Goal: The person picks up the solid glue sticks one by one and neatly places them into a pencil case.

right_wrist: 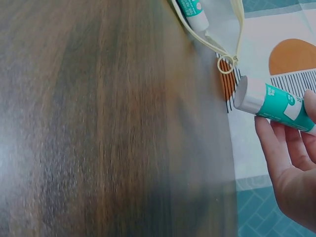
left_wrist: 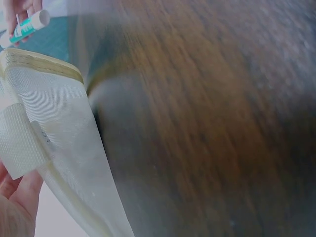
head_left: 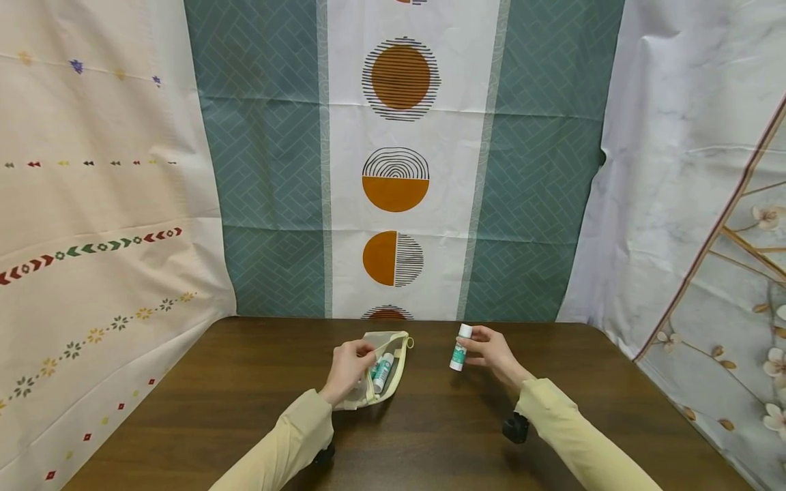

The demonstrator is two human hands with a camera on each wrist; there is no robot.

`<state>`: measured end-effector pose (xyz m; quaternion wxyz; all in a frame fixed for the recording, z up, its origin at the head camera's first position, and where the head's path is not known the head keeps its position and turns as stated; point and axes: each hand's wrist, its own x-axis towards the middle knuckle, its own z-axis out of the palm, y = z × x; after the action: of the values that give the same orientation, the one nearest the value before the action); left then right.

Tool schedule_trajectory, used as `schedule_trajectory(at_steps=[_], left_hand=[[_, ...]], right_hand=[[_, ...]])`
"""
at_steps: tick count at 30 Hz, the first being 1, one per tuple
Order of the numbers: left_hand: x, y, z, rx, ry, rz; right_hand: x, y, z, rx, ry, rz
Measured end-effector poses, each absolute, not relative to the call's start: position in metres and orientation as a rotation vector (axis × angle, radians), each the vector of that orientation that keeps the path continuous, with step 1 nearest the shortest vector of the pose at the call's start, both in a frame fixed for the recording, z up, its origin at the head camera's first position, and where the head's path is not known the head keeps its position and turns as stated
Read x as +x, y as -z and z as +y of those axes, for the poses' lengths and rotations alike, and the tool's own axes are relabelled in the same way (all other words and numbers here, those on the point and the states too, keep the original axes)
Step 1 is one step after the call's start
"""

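Observation:
My right hand (head_left: 493, 353) holds a glue stick (head_left: 458, 354) with a white cap and green label above the table. The stick tilts slightly, pinched between thumb and fingers; the right wrist view shows its white end (right_wrist: 248, 95) clear of the fingers. To the left, my left hand (head_left: 348, 370) grips the edge of a pale yellow mesh zip pouch (head_left: 398, 374), which gapes open. Inside the pouch lies another glue stick (head_left: 383, 372), with part of a further green one beside it. In the left wrist view, the left fingers (left_wrist: 29, 192) grip the pouch's fabric edge.
A ring-shaped zipper pull (right_wrist: 225, 64) hangs at the pouch's far corner. The dark wooden table (head_left: 424, 443) ends at a patterned cloth backdrop (head_left: 405, 204), with further cloths hanging at left and right. A dark device is at each wrist.

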<state>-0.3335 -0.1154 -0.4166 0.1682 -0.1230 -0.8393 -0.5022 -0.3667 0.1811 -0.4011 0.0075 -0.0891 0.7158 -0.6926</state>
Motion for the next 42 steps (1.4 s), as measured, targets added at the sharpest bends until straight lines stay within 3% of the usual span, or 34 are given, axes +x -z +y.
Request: schedule_trajectory(at_steps=[30,42], left_hand=[[-0.334,0.417,-0.116,-0.359,1.424,-2.372],[-0.333,0.416,-0.116,-0.328,1.458,-2.392]], right_hand=[[-0.362,0.404,0.136,-0.184,2.246,2.154],[-0.359,0.411,0.121,-0.306,2.217,2.133]])
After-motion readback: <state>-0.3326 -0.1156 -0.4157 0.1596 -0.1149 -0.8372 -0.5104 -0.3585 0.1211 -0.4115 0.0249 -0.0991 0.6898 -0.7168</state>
